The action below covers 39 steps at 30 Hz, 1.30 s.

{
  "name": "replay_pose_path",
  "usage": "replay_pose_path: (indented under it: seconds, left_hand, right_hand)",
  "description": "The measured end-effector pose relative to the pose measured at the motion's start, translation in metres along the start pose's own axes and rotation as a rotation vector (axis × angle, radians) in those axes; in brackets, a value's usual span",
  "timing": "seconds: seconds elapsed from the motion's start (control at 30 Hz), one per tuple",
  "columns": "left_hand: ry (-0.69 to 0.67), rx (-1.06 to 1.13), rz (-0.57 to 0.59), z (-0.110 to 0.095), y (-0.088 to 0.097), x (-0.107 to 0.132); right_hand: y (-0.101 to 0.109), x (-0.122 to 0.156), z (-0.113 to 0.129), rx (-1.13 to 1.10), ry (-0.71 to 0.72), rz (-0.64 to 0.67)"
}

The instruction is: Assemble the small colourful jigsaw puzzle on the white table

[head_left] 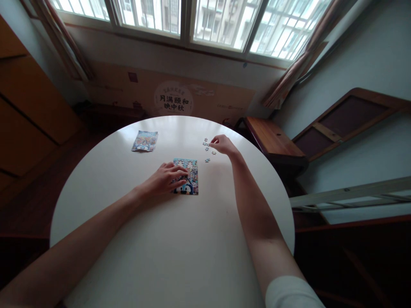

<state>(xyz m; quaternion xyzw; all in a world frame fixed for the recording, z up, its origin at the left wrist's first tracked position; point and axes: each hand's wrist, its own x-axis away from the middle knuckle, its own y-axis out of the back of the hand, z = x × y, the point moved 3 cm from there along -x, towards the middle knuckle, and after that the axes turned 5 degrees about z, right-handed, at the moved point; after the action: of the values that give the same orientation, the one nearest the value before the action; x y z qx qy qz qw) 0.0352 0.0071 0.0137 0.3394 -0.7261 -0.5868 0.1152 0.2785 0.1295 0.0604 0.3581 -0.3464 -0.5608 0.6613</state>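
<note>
Puzzle (192, 171) looks mostly filled: left hand (163, 179) lies flat-fingered on it, right hand (223, 144) pinches at the few loose pieces (207, 149) near the table's (176, 256) far edge.

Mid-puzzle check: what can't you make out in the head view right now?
Head view only.
The puzzle: its left part is hidden under the left hand.
The right hand: it is at the loose pieces, but whether it pinches one is too small to tell.
The loose pieces: print and shapes are too small.
The printed packet: the picture is blurred.
</note>
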Motion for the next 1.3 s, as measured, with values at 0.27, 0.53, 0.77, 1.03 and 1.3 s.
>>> replay_pose_path:
  seconds: [0.27,0.53,0.77,1.03,1.3]
  left_hand:
    - [0.018,0.023,0.010,0.001,0.000,0.000]
    - [0.012,0.033,0.007,0.004,-0.001,0.000]
    - [-0.019,0.067,-0.045,0.009,-0.005,0.000]
    - [0.000,0.130,-0.117,0.014,-0.006,0.001]
    - [0.115,0.241,-0.211,0.023,-0.008,0.000]
  right_hand:
    - [-0.001,-0.008,-0.032,-0.005,-0.136,-0.103]
    - [-0.006,-0.007,-0.037,0.017,-0.179,0.018]
    - [-0.011,-0.006,-0.024,-0.037,0.017,0.310]
    - [-0.022,-0.005,-0.016,-0.040,0.115,0.505]
    - [-0.022,-0.005,-0.018,-0.074,0.113,0.461]
